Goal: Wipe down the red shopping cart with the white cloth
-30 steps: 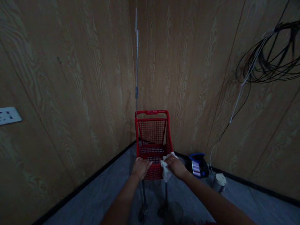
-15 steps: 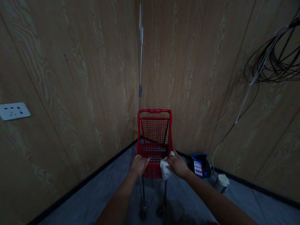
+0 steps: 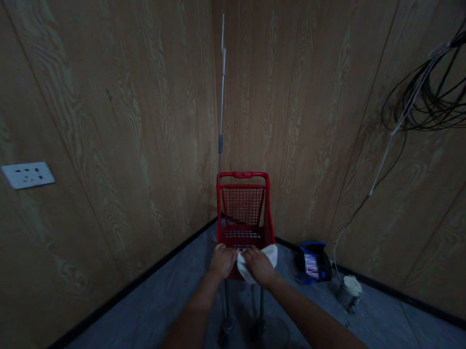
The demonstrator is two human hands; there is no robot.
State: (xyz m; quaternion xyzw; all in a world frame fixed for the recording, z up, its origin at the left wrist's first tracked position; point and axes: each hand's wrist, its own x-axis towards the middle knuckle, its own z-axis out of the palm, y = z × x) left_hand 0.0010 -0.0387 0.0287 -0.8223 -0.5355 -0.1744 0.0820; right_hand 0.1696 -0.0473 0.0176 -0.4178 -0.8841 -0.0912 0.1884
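A small red mesh shopping cart (image 3: 244, 208) stands in the corner of a wood-panelled room, on thin dark legs with wheels. My left hand (image 3: 222, 261) grips the cart's near rim at its left side. My right hand (image 3: 257, 265) presses a white cloth (image 3: 268, 254) onto the near rim, close beside my left hand. The cloth drapes over the rim's right part. A thin metal pole (image 3: 222, 97) rises from the cart's far left corner.
A blue and black object (image 3: 313, 262) and a small pale can (image 3: 349, 291) sit on the grey floor at the right wall. A bundle of black cables (image 3: 433, 90) hangs on the right wall. A white socket plate (image 3: 27, 174) is on the left wall.
My right hand with the cloth has slid left along the near rim, from the cart's right corner to the middle. My left hand has stayed on the rim.
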